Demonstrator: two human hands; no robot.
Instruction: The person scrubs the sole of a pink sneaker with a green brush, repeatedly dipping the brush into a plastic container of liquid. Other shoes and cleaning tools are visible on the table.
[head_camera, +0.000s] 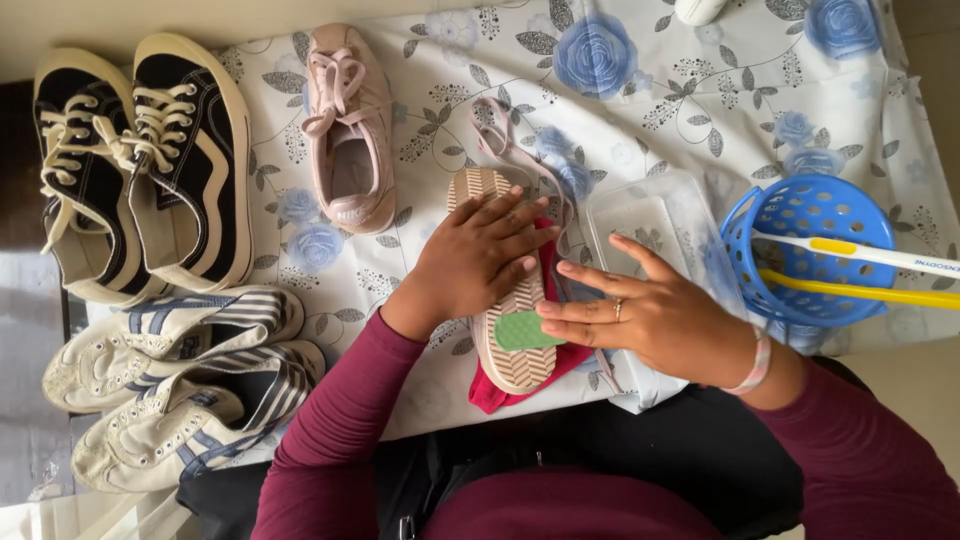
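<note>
Here, upturned shoe (505, 290): ribbed tan sole, green patch.

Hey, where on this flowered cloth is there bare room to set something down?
The free patch is the upper middle of the flowered cloth, between the pink sneaker and the blue basket. It is crowded around the left hand and right hand at the upturned shoe, and leftward by the black sneakers and striped sneakers.
</note>
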